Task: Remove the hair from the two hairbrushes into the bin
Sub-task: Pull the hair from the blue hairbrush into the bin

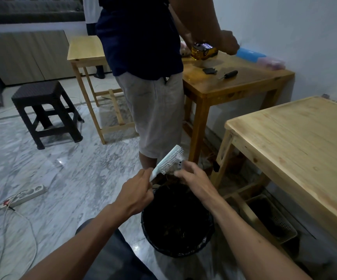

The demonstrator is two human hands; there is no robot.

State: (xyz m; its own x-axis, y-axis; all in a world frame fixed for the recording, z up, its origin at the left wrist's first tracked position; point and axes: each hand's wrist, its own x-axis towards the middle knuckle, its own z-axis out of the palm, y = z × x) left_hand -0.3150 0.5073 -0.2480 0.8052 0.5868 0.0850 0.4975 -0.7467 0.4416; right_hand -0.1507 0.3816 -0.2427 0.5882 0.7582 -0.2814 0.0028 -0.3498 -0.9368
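A pale blue-white hairbrush (pixel 168 160) is held tilted over a black bin (pixel 177 221) lined with a dark bag. My left hand (pixel 136 194) grips the brush's handle. My right hand (pixel 192 176) has its fingertips pinched at the bristles near the brush's base, on a small tuft of hair. Dark hair lies inside the bin. I see no second hairbrush.
Another person (pixel 149 77) stands just beyond the bin, working at a brown wooden table (pixel 234 81). A light wooden table (pixel 297 138) is at right with a basket (pixel 272 219) beneath. A dark stool (pixel 46 110) and a power strip (pixel 28 195) with cables are on the marble floor at left.
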